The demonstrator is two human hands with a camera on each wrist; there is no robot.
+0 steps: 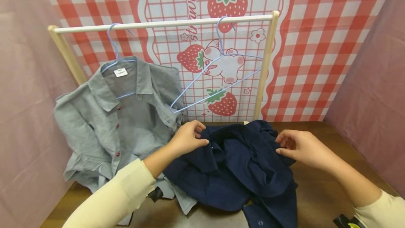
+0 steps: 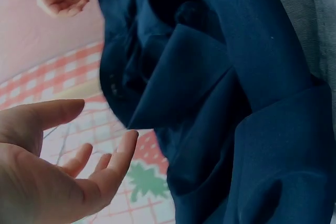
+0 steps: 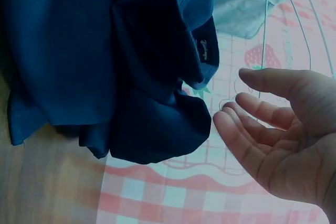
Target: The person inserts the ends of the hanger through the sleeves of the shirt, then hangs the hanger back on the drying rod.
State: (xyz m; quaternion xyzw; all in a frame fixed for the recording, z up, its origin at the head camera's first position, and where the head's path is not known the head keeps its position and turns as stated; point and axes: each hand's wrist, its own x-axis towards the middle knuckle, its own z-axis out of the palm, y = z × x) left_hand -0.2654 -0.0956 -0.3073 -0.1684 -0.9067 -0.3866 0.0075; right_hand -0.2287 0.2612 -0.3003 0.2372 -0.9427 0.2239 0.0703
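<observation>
A crumpled navy blue shirt (image 1: 234, 171) lies in a heap on the table, a button showing on its lower corner. By its upper left side is my left hand (image 1: 190, 138), thumb and fingers spread apart with nothing between them. My right hand (image 1: 303, 149) is at the opposite side of the heap, fingers loosely bent and holding nothing. In the right wrist view, a dark label (image 3: 203, 50) shows inside the navy fabric, and my fingertips are close beside the cloth. Above the heap, a bare light blue hanger (image 1: 197, 83) hangs from the rack.
A grey button-up shirt (image 1: 82, 115) hangs on another blue hanger (image 1: 117, 50) at the left. The rack has a white rod (image 1: 177, 23) and wooden posts (image 1: 265, 66). Behind it is a strawberry-patterned checked cloth (image 1: 316, 45). The tabletop (image 1: 319, 192) is brown wood.
</observation>
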